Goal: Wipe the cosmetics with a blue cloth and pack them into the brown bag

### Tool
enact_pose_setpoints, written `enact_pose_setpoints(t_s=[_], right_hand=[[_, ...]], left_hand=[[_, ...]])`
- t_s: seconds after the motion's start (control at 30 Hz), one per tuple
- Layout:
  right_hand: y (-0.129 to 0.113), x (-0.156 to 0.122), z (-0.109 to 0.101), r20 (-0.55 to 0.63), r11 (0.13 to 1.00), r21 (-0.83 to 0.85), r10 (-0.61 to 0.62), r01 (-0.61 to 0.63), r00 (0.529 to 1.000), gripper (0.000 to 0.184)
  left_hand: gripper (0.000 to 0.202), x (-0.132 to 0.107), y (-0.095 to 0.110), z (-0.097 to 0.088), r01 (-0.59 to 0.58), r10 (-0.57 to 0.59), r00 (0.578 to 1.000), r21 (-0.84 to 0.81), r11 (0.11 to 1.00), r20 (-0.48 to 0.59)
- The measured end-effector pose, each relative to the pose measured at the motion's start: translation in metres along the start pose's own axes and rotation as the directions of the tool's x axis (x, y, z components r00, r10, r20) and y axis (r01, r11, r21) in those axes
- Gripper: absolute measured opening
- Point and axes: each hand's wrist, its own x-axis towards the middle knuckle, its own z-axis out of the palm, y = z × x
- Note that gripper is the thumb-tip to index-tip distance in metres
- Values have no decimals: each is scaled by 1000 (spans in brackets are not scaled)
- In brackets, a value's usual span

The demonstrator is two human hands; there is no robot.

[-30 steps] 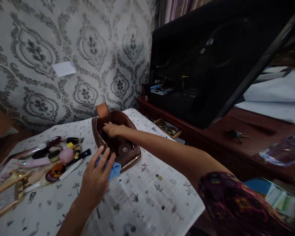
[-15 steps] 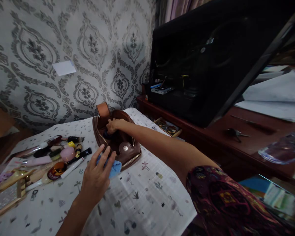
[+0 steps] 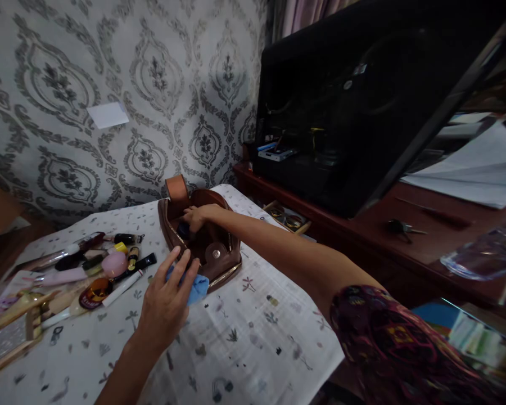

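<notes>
A brown handbag (image 3: 231, 264) lies unzipped on the cloth-covered table, its tan strap (image 3: 177, 190) standing up at the back and a round snap on its flap. Inside the bag, my right hand (image 3: 198, 216) has its fingers curled down on a small dark item (image 3: 184, 229), whose kind I cannot make out. My left hand (image 3: 166, 295) is at the bag's near-left edge. Under its fingers and palm is a light blue cloth (image 3: 199, 288), partly hidden and showing on both sides of the fingers.
Loose cosmetics spread over the left of the table: a pink sponge (image 3: 113, 263), an amber bottle (image 3: 96, 292), a glittery palette (image 3: 10, 343) and several tubes. To the right, a dark wooden desk (image 3: 421, 225) carries a large black screen (image 3: 320, 112), keys (image 3: 405, 228) and papers (image 3: 468, 169).
My right hand shifts slightly within the bag, and the dark item under it shows more. The blue cloth looks more bunched. My left hand stays almost where it was.
</notes>
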Motion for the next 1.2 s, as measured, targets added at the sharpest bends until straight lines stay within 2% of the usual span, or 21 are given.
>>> enact_pose_setpoints(t_s=[0.1, 0.27, 0.43, 0.63, 0.8, 0.93, 1.0, 1.1, 1.2], right_hand=[[-6, -6, 0, -6, 1000, -16, -4, 4, 1000, 67], [-12, -14, -2, -53, 998, -24, -51, 50, 997, 48], [-15, -14, -3, -104, 994, -37, -105, 102, 989, 39], [-20, -11, 6, -101, 991, -50, -126, 122, 987, 37], [-19, -16, 8, -100, 997, -13, -79, 78, 992, 41], [-12, -17, -3, -78, 998, 58, -21, 26, 997, 61], [-3, -16, -12, -63, 994, 108, 11, -4, 998, 66], [9, -15, -24, -47, 987, 152, 64, -56, 997, 52], [13, -16, -26, -37, 975, 171, 147, -139, 988, 43]], left_hand=[[65, 1, 1, 1, 12, -13, 1000, -10, 1000, -22], [67, 0, 1, 3, 9, -9, 1000, -28, 1000, -12], [66, -1, 1, 4, 21, -22, 1000, -38, 999, -21], [71, -6, -3, 5, 13, -10, 998, -55, 998, 68], [73, -8, -4, 5, 23, -19, 997, -56, 998, 77], [69, -5, -1, 2, 15, -13, 997, -29, 999, 70], [68, -3, 1, 1, 25, -23, 998, -33, 999, 55], [66, -1, 1, 1, 34, -33, 999, -37, 999, 29], [67, -1, 1, 1, 26, -25, 999, -32, 999, 25]])
